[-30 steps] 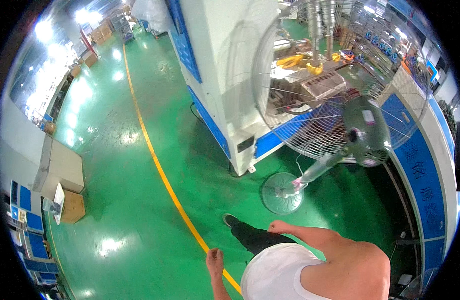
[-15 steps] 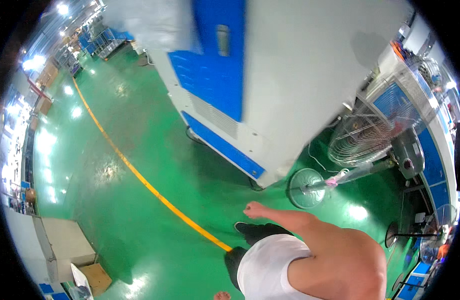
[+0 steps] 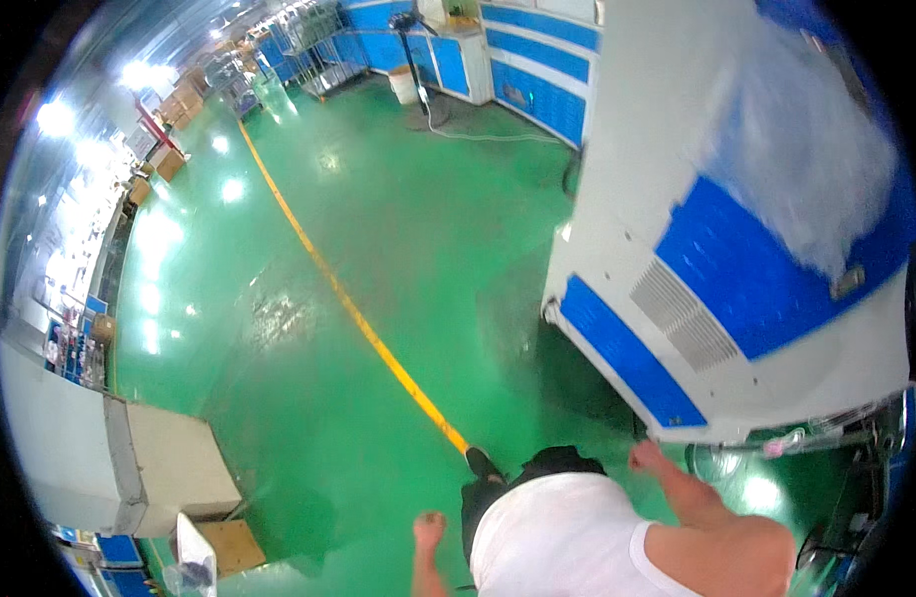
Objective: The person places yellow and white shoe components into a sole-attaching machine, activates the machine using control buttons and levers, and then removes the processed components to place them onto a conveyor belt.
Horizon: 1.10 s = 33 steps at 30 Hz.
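My left hand (image 3: pixel 430 530) hangs at my left side above the green floor (image 3: pixel 308 418), its fingers curled in and nothing showing in them. On the other side of my white top, my right hand (image 3: pixel 649 458) is also curled into a loose fist, with no object visible in it. It appears near the lower corner of a large white and blue machine cabinet (image 3: pixel 597 269); I cannot tell whether they touch. A yellow floor line (image 3: pixel 363 323) runs up to my dark shoe (image 3: pixel 483 465).
A clear plastic sheet (image 3: pixel 806 149) hangs over the cabinet's blue panel. At the lower left stand a pale cabinet (image 3: pixel 174 463) and a cardboard box (image 3: pixel 236 547). Farther off are a white bucket (image 3: pixel 403 86), a pole stand (image 3: pixel 410 55), wheeled racks (image 3: pixel 313 45) and blue-and-white cabinets (image 3: pixel 537 75).
The view has turned left and moved forward, so the machine cabinet now lies to the right. The large fan has mostly left view. My left hand has come forward; my right hand has swung back.
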### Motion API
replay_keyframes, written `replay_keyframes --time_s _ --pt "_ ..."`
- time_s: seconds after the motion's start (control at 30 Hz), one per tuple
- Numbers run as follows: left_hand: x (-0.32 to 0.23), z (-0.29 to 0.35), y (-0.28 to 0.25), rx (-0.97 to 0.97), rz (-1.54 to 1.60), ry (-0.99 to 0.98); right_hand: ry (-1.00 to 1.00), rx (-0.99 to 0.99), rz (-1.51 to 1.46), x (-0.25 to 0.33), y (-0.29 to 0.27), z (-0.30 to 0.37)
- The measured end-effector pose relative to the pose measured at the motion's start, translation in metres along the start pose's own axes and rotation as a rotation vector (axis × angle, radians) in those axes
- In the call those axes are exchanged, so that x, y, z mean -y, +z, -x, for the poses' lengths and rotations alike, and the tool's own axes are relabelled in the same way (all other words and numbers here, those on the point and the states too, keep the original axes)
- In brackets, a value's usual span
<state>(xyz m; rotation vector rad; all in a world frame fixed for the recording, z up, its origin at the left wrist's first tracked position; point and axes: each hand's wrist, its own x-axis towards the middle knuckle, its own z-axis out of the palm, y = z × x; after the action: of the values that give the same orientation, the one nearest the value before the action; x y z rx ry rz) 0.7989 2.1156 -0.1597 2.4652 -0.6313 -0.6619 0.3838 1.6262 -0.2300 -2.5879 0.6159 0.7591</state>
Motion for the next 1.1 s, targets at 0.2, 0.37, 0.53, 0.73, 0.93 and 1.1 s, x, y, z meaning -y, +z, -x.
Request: replay_keyframes --time_s 0.2,0.37,0.53,0.73,0.93,1.1 --pt "-0.086 -0.281 -0.149 -0.118 0.231 -0.054 0.760 0.059 -1.371 0.074 -0.023 -0.055" --pt "-0.123 -0.448 -0.181 -0.072 0.350 0.073 0.536 -0.111 -1.922 0.120 -0.098 -0.166" --pt "-0.090 -0.573 -0.174 0.138 0.062 0.201 0.303 -0.104 -0.808 0.102 -0.226 -0.366" --pt "-0.064 -0.642 -0.229 0.166 0.037 0.137 0.354 -0.354 -1.495 0.122 -0.473 -0.560" --pt "-0.117 -0.795 -0.229 0.313 -0.141 0.116 0.251 -0.570 -1.736 0.058 -0.632 -0.648" --pt "-0.280 -1.008 -0.207 0.343 -0.041 0.364 0.557 -0.509 -1.730 -0.041 -0.602 -0.682"
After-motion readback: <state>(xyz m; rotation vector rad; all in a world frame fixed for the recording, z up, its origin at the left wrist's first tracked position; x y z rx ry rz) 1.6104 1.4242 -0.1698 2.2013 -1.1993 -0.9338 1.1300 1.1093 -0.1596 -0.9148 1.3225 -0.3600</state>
